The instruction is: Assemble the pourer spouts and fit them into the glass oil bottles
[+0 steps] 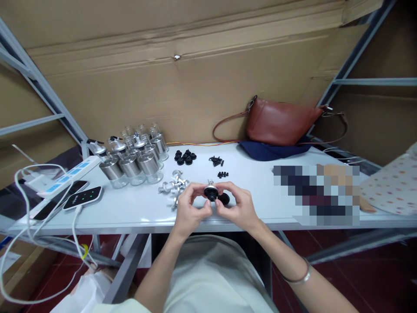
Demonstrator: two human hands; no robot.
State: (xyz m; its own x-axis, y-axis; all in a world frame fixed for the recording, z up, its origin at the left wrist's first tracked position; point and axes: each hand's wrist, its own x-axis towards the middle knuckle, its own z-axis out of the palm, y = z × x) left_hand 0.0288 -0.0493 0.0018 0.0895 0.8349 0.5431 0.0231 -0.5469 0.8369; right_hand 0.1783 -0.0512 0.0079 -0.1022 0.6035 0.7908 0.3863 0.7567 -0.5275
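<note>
Both my hands meet above the near edge of the white table [137, 208]. My left hand [189, 208] and my right hand [237, 206] pinch a small round black and silver cap part [211, 191] between their fingertips. A black round piece [224, 198] shows just behind my right fingers. A heap of silver metal spout pieces [172, 187] lies just left of my left hand.
Several glass jars with metal tops [137, 161] stand at the back left. Small black rubber parts [185, 157] and black clips [216, 161] lie behind my hands. A power strip [70, 174], phones [83, 197], cables, a brown bag [280, 121], and a person's sleeve [391, 182] at right.
</note>
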